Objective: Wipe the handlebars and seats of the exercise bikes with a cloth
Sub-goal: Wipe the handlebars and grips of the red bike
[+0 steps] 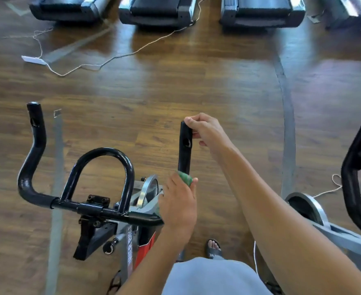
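Our left grip (179, 204) curls round the cloth (185, 178) on the handlebar (184, 154), whose far tip our right grip (207, 129) pinches.

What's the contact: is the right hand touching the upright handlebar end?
Touching. The head view shows the right hand with fingers curled over the top tip of the handlebar end, no gap.

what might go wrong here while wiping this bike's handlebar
The right hand pinches the handlebar tip, so the cloth in the left hand may miss that spot. The loose white cord beside the sandalled foot could trip the person.
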Action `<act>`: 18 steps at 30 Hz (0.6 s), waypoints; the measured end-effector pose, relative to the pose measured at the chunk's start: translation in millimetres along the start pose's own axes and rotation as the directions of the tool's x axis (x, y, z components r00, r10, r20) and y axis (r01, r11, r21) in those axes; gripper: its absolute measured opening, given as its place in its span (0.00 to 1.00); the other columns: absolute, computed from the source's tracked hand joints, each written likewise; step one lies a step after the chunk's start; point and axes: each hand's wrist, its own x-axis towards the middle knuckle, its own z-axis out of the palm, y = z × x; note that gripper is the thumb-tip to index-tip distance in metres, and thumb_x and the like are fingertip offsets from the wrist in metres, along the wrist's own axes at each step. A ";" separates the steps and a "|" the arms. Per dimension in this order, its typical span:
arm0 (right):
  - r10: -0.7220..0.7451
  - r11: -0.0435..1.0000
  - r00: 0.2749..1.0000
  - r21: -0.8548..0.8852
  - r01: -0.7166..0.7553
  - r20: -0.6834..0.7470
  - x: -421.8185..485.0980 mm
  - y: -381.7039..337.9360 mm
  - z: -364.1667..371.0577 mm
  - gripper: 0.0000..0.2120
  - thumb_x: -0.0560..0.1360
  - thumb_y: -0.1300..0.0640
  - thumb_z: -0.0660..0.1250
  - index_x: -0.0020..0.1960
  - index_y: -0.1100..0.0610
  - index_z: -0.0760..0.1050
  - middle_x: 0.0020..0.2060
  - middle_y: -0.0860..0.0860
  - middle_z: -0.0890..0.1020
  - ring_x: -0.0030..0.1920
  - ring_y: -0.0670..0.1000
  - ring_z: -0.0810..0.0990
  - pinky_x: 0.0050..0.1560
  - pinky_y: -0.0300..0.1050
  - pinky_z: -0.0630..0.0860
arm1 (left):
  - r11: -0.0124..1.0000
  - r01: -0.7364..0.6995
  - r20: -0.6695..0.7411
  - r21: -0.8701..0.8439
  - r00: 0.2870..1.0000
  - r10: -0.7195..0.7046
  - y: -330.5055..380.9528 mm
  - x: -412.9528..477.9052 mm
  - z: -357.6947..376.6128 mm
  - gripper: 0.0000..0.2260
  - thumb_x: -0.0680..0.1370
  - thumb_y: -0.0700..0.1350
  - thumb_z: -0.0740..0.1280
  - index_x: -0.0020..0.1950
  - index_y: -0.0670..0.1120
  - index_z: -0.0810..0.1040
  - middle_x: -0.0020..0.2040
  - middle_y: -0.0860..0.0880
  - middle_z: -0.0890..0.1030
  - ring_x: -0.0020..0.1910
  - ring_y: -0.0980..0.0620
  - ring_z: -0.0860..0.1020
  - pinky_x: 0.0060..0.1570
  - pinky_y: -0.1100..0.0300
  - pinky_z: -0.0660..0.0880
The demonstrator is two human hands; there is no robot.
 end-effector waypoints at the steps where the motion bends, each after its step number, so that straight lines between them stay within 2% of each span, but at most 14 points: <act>1: -0.005 1.000 1.000 -0.026 0.006 0.022 0.9 -2.7 -3.4 0.10 0.80 0.51 0.66 0.52 0.57 0.77 0.49 0.50 0.84 0.44 0.47 0.79 0.35 0.34 0.71 | 0.999 0.029 0.004 -0.025 1.000 -0.029 9.8 11.9 0.7 0.27 0.79 0.62 0.55 0.62 0.39 0.72 0.49 0.44 0.79 0.45 0.44 0.80 0.36 0.51 0.75; 3: -0.021 0.997 0.999 -0.069 0.024 0.033 6.4 -3.4 -5.7 0.09 0.80 0.51 0.67 0.52 0.56 0.79 0.49 0.47 0.83 0.48 0.47 0.78 0.42 0.38 0.72 | 0.993 0.071 -0.012 -0.096 0.997 -0.072 23.9 36.0 1.6 0.28 0.80 0.60 0.57 0.67 0.38 0.67 0.55 0.42 0.77 0.49 0.42 0.80 0.39 0.49 0.75; 5: -0.028 0.994 0.999 -0.105 0.030 0.020 7.9 -4.5 -3.1 0.09 0.77 0.47 0.68 0.55 0.49 0.78 0.52 0.47 0.80 0.52 0.47 0.78 0.53 0.43 0.74 | 0.975 0.064 -0.059 -0.213 0.995 -0.078 34.8 54.4 -2.1 0.28 0.81 0.59 0.58 0.70 0.39 0.64 0.58 0.42 0.77 0.51 0.41 0.79 0.41 0.48 0.75; 7: -0.019 0.986 0.999 -0.167 0.015 -0.027 7.9 -5.4 3.4 0.11 0.72 0.41 0.65 0.53 0.39 0.74 0.57 0.49 0.74 0.59 0.53 0.75 0.64 0.56 0.71 | 0.945 0.018 -0.102 -0.327 0.993 -0.054 41.1 69.0 -5.9 0.26 0.81 0.58 0.58 0.70 0.40 0.62 0.61 0.42 0.75 0.53 0.42 0.78 0.42 0.50 0.74; 8: -0.011 0.984 0.999 -0.179 0.004 -0.037 6.5 -6.4 6.1 0.10 0.71 0.39 0.64 0.52 0.37 0.72 0.59 0.50 0.71 0.62 0.55 0.73 0.67 0.60 0.68 | 0.925 0.007 -0.109 -0.379 0.993 -0.052 42.4 75.7 -7.8 0.25 0.81 0.56 0.59 0.71 0.41 0.61 0.62 0.43 0.74 0.55 0.43 0.77 0.43 0.52 0.73; 10: 0.014 0.982 0.999 -0.188 -0.022 -0.043 4.7 -8.4 7.8 0.06 0.77 0.42 0.63 0.53 0.39 0.72 0.59 0.50 0.68 0.65 0.56 0.68 0.70 0.61 0.64 | 0.896 -0.017 -0.117 -0.444 0.992 -0.039 43.6 88.1 -12.2 0.24 0.82 0.54 0.60 0.72 0.42 0.60 0.64 0.44 0.72 0.57 0.44 0.76 0.47 0.50 0.74; 12: 0.048 0.980 0.998 -0.189 -0.055 -0.042 2.8 -9.5 7.1 0.02 0.79 0.44 0.63 0.49 0.40 0.73 0.58 0.50 0.67 0.65 0.56 0.67 0.71 0.61 0.63 | 0.876 -0.052 -0.132 -0.479 0.991 -0.013 43.5 90.6 -13.3 0.24 0.81 0.55 0.59 0.72 0.44 0.60 0.64 0.45 0.71 0.56 0.44 0.75 0.48 0.46 0.75; 15: 0.055 0.981 0.996 -0.180 -0.067 -0.073 3.3 -9.9 12.0 0.05 0.69 0.39 0.64 0.40 0.37 0.77 0.57 0.50 0.73 0.63 0.57 0.72 0.68 0.63 0.67 | 0.853 -0.035 -0.101 -0.521 0.995 -0.021 35.2 78.6 -6.8 0.24 0.80 0.59 0.59 0.71 0.46 0.62 0.62 0.47 0.74 0.54 0.46 0.77 0.46 0.47 0.76; 18: 0.021 0.989 0.993 -0.145 -0.037 -0.113 9.6 -2.5 15.5 0.05 0.65 0.39 0.63 0.38 0.35 0.76 0.52 0.49 0.80 0.60 0.57 0.75 0.65 0.63 0.70 | 0.821 -0.046 -0.005 -0.569 0.999 0.052 15.2 67.4 1.3 0.24 0.79 0.64 0.56 0.65 0.47 0.66 0.52 0.49 0.77 0.45 0.49 0.77 0.37 0.53 0.73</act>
